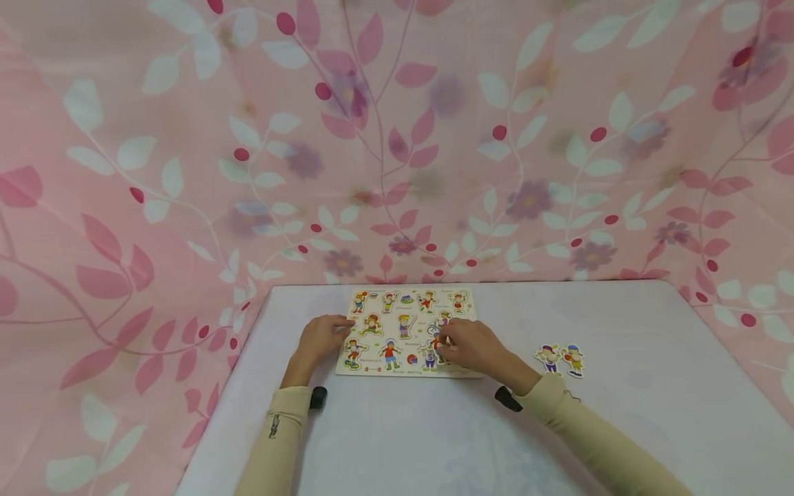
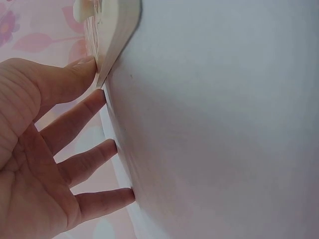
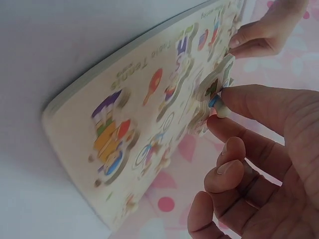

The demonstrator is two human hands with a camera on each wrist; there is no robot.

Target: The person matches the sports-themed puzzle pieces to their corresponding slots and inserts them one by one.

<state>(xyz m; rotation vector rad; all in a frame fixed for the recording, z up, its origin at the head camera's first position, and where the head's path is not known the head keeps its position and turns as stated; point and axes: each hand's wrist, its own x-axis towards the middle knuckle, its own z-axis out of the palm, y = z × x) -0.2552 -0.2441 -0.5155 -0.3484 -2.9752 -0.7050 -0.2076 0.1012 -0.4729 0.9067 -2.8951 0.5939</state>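
Note:
A wooden puzzle board (image 1: 347,370) with cartoon sports figures lies on the table. My left hand (image 1: 319,339) is at its left edge. In the left wrist view the thumb touches the board's edge, while the spread, fairly straight fingers (image 2: 89,162) rest their tips on the tabletop. Over the board's right part, my right hand (image 1: 474,343) pinches a puzzle piece (image 3: 215,77) by its knob between thumb and forefinger. That piece is tilted against the board's face; the head view mostly hides it behind the fingers. The other right fingers are loosely curled.
Two loose figure pieces (image 1: 549,359) lie side by side on the white-covered table (image 1: 397,441), right of the board. Pink floral cloth (image 1: 397,172) hangs behind the table's far edge. A small black device (image 1: 509,398) is worn at the right wrist.

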